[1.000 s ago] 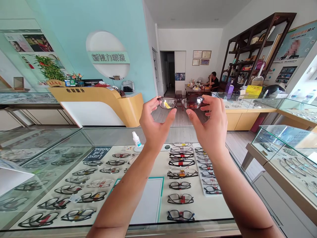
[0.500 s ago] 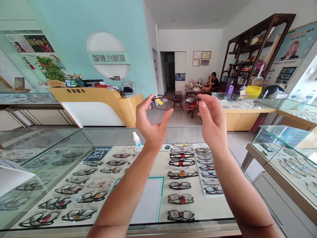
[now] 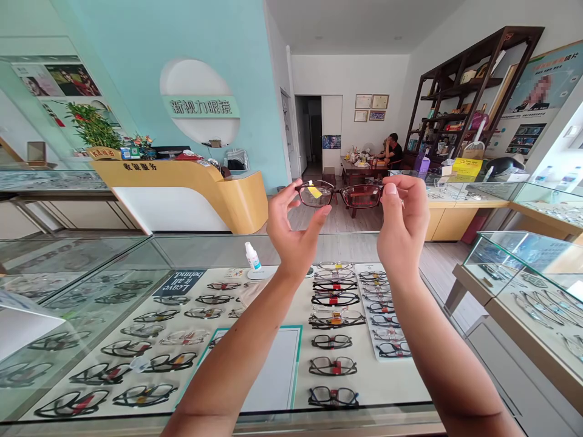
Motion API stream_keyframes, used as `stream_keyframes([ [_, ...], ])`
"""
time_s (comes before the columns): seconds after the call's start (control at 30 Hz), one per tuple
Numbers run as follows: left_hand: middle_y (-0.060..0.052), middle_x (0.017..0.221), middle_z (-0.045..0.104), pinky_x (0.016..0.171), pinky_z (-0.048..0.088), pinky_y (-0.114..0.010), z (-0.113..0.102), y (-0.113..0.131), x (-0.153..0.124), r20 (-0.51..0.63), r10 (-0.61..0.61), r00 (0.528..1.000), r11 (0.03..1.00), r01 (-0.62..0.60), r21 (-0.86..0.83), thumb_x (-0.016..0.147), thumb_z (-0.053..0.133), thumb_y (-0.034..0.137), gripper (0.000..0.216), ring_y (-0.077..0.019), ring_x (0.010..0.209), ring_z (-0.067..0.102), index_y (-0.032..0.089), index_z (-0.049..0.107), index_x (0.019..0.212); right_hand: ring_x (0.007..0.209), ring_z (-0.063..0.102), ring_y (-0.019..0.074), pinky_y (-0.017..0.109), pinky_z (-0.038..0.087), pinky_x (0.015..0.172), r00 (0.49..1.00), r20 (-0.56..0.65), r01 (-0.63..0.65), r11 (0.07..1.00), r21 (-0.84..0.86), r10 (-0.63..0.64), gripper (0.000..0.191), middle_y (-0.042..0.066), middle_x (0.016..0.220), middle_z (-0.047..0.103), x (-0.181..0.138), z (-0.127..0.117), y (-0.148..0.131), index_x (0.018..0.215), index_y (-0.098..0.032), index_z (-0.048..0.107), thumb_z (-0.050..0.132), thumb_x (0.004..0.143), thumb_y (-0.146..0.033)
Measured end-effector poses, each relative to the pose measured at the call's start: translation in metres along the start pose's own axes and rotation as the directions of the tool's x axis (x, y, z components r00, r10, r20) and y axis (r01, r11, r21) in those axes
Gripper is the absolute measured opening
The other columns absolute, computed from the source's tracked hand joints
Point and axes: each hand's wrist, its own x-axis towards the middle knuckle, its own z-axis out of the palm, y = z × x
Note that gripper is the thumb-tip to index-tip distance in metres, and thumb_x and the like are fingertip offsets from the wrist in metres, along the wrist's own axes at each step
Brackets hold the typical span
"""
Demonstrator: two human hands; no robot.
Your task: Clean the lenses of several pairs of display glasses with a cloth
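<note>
A pair of dark red-brown glasses with a yellow tag on one lens is held up at chest height above a glass display counter. My left hand pinches the left end of the frame between thumb and fingers. My right hand grips the right end the same way. Both arms are stretched forward over the counter.
Under the counter glass lie several rows of glasses and a white mat. A small spray bottle stands on the counter. A yellow reception desk is behind, more showcases to the right, and a seated person far back.
Both hands shifted the glasses slightly to the right and a little lower than a second ago. The grip on the two ends of the frame stayed the same.
</note>
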Motion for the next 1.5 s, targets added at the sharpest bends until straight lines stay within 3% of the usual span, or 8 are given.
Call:
stream_keyframes([
  [0.13,-0.015,0.147,0.078,0.101,0.065,-0.046,-0.001,0.002,0.002,-0.027,0.033,0.999,0.999,-0.034,-0.032,0.105,0.085,0.059,0.060,-0.0307,0.134,0.080,0.029,0.061,0.150,0.112,0.072,0.0277,0.045,0.061,0.095,1.000,-0.004,0.031,0.999,-0.008,-0.031,0.039,0.011,0.118,0.070,-0.001,0.000,0.003,0.129,-0.028,0.071,0.041,0.121,-0.052],
  [0.33,-0.011,0.140,0.078,0.094,0.061,-0.044,-0.006,0.011,0.004,-0.091,0.150,0.984,0.986,-0.143,0.086,0.099,0.091,0.053,0.061,-0.0309,0.130,0.077,0.028,0.062,0.146,0.104,0.073,0.0270,0.045,0.062,0.092,0.994,0.042,-0.113,0.949,0.295,0.105,0.034,0.009,0.115,0.073,0.002,0.005,0.016,0.116,-0.030,0.072,0.057,0.118,-0.060],
  [0.47,-0.012,0.139,0.077,0.097,0.060,-0.047,-0.009,0.015,0.004,-0.092,0.153,0.984,0.976,-0.137,0.167,0.096,0.092,0.057,0.065,-0.0327,0.131,0.074,0.028,0.061,0.146,0.102,0.073,0.0247,0.042,0.063,0.091,0.979,0.094,-0.200,0.918,0.343,0.178,0.034,0.008,0.115,0.073,0.002,0.008,0.018,0.113,-0.030,0.070,0.056,0.118,-0.061],
  [0.57,-0.011,0.138,0.077,0.097,0.059,-0.047,-0.010,0.016,0.005,-0.093,0.164,0.982,0.979,-0.150,0.139,0.097,0.092,0.056,0.063,-0.0321,0.130,0.074,0.029,0.063,0.146,0.102,0.072,0.0236,0.040,0.062,0.092,0.976,0.099,-0.215,0.914,0.343,0.193,0.033,0.006,0.112,0.072,0.002,0.008,0.016,0.112,-0.030,0.070,0.057,0.118,-0.060],
  [0.77,-0.011,0.137,0.076,0.098,0.059,-0.045,-0.013,0.018,0.009,-0.047,0.110,0.993,0.987,-0.103,0.121,0.097,0.092,0.056,0.064,-0.0309,0.128,0.074,0.027,0.064,0.147,0.099,0.071,0.0264,0.044,0.062,0.091,0.979,0.102,-0.198,0.940,0.277,0.176,0.038,0.008,0.106,0.071,0.002,0.007,0.021,0.112,-0.029,0.070,0.055,0.118,-0.064],
  [1.17,-0.013,0.144,0.077,0.109,0.059,-0.052,-0.013,0.013,0.007,-0.028,0.134,0.991,0.983,-0.130,0.128,0.097,0.092,0.059,0.067,-0.0349,0.139,0.073,0.028,0.062,0.148,0.108,0.077,0.0264,0.043,0.064,0.095,0.988,0.096,-0.139,0.955,0.262,0.118,0.034,0.010,0.121,0.074,0.001,0.010,0.027,0.117,-0.029,0.066,0.049,0.121,-0.058],
  [1.33,-0.014,0.152,0.074,0.112,0.059,-0.052,-0.014,0.015,0.009,0.020,0.062,0.998,0.994,-0.064,0.089,0.096,0.092,0.058,0.070,-0.0359,0.146,0.070,0.028,0.060,0.152,0.101,0.074,0.0247,0.042,0.063,0.092,0.997,0.030,-0.071,0.968,0.242,0.066,0.034,0.009,0.114,0.074,0.001,0.010,0.022,0.114,-0.029,0.067,0.052,0.120,-0.058],
  [1.5,-0.014,0.155,0.074,0.117,0.058,-0.053,-0.010,0.013,0.008,0.038,-0.055,0.998,0.998,0.055,-0.004,0.096,0.094,0.057,0.071,-0.0340,0.142,0.074,0.029,0.060,0.152,0.097,0.072,0.0244,0.042,0.061,0.088,1.000,-0.027,-0.003,0.974,0.226,0.010,0.032,0.008,0.108,0.073,-0.002,0.011,0.012,0.113,-0.028,0.069,0.054,0.119,-0.056],
])
